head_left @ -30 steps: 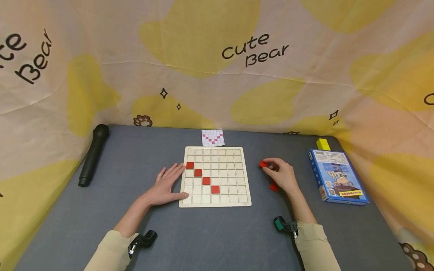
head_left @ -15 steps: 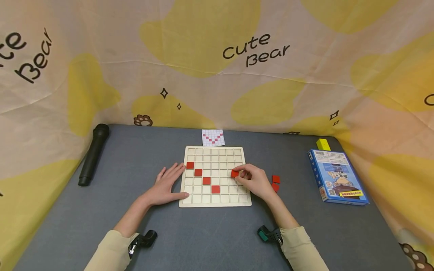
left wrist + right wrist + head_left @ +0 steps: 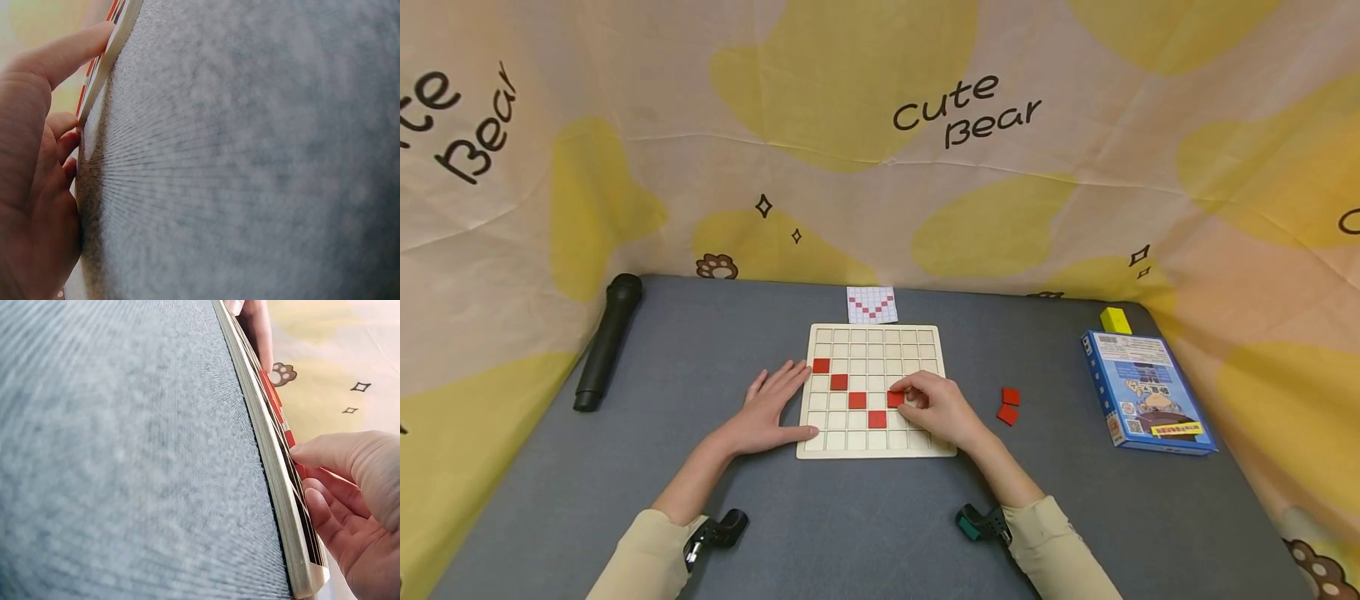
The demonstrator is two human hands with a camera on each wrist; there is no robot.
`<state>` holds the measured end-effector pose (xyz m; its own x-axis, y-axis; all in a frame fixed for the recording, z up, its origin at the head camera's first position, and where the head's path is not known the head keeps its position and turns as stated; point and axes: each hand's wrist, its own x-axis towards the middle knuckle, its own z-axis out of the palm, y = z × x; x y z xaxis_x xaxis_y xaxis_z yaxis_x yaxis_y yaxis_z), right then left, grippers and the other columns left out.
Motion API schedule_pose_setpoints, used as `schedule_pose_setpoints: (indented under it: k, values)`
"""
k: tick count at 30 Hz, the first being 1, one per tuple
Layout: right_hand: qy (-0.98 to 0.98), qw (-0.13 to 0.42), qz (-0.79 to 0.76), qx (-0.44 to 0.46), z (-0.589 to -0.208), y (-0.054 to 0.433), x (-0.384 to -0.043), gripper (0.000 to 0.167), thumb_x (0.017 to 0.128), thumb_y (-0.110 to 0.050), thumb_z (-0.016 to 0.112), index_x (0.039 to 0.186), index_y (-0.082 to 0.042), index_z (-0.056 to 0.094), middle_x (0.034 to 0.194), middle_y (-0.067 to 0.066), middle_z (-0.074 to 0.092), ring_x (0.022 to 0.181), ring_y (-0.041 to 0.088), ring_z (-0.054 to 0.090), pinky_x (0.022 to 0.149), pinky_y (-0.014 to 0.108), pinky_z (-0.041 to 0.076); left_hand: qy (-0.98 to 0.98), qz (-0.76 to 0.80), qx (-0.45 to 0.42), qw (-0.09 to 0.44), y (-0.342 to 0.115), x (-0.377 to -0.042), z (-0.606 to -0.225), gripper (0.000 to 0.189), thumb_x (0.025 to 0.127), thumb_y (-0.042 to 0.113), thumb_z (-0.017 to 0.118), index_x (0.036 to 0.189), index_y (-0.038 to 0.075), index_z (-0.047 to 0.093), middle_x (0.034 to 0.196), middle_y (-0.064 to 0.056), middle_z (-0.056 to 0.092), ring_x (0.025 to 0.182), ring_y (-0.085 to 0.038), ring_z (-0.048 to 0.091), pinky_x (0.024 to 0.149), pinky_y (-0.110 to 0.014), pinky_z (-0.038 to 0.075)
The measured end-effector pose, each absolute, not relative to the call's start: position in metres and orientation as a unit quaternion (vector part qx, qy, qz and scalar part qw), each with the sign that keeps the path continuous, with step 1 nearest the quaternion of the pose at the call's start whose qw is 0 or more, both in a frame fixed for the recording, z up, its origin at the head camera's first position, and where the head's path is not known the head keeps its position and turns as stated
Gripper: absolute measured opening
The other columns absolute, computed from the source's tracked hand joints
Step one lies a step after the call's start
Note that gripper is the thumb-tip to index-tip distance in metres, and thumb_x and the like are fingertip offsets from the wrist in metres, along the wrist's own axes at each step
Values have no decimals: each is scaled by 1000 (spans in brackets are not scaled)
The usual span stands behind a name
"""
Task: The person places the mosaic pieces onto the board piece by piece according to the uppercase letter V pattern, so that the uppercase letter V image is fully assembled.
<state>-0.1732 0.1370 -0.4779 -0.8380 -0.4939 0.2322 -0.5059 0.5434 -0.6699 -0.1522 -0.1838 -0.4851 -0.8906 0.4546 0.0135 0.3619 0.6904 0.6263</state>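
Observation:
A white grid board (image 3: 917, 451) lies flat on the table, with several red square tiles (image 3: 838, 382) set in its cells in a line slanting down to the right. My left hand (image 3: 763, 417) rests against the board's left edge with fingers spread, the thumb lying on its rim. Over the board's right half, my right hand (image 3: 942, 410) pinches a red tile (image 3: 895, 399) between thumb and fingers, at a cell one column right of and one row above the lowest tile. The right wrist view shows that thumb (image 3: 312, 452) touching red at the board's surface.
Two loose red tiles (image 3: 1009, 405) lie right of the board. Behind it is a small pattern card (image 3: 872, 306) with a V of pink squares. A blue box (image 3: 1148, 392) and a yellow block (image 3: 1115, 320) stand at right, a black microphone (image 3: 608, 343) at far left.
My right hand has carried a red tile from right of the board leftward over it, then down to a cell. My left hand has stayed in place.

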Motion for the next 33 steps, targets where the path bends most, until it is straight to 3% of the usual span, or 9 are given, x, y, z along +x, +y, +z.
schedule_pose_setpoints:
  k: [23,33]
  values:
    - [-877,11,387,287,-478,141,-173,21,85,-6,73,106,-12,73,86,-4,62,72,8,55,67,25,48,915,326,227,67,-185,-153,-486,98,81,47,73,155,5,24,160,-13,21,148,-33,11,112,-56,-3]
    - [-879,20,421,223,-472,174,-170,21,85,-8,74,106,-11,73,85,-7,62,71,10,57,64,25,48,918,324,220,71,-184,-153,-486,98,81,49,72,155,5,24,160,-14,21,148,-33,10,112,-57,-3]
